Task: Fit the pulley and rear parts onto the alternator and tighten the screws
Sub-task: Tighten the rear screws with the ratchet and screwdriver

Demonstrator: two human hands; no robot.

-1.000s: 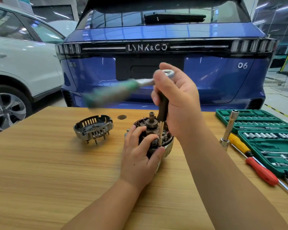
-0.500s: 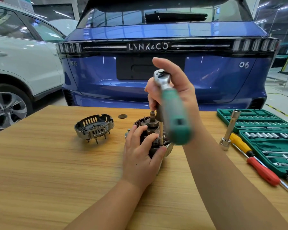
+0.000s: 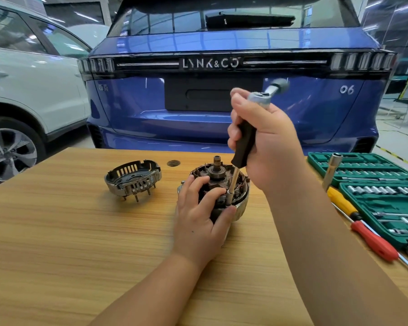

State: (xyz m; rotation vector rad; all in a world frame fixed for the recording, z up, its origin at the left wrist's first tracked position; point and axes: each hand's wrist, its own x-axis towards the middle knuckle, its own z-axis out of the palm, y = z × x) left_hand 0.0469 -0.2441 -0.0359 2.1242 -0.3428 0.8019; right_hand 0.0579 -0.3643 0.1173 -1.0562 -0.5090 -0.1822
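Note:
The alternator body (image 3: 242,195) stands upright on the wooden table (image 3: 57,243), its shaft and copper windings showing on top. My left hand (image 3: 199,220) grips its near side. My right hand (image 3: 266,137) is wrapped round the black extension handle (image 3: 244,142) of a ratchet wrench, whose silver head (image 3: 260,96) pokes out above my fingers. The thin extension and socket (image 3: 231,187) stand on a screw at the alternator's rim. The rear housing (image 3: 133,178), a slotted metal ring with studs, lies apart to the left.
A green socket set case (image 3: 372,184) lies open at the right edge. Beside it lie a yellow-handled (image 3: 342,202) and a red-handled screwdriver (image 3: 372,241) and a silver socket extension (image 3: 331,171). A blue car (image 3: 198,114) is parked just behind the table.
The ratchet's green handle swung from the left, round toward me, and now points away to the back right. My left hand kept its hold on the alternator.

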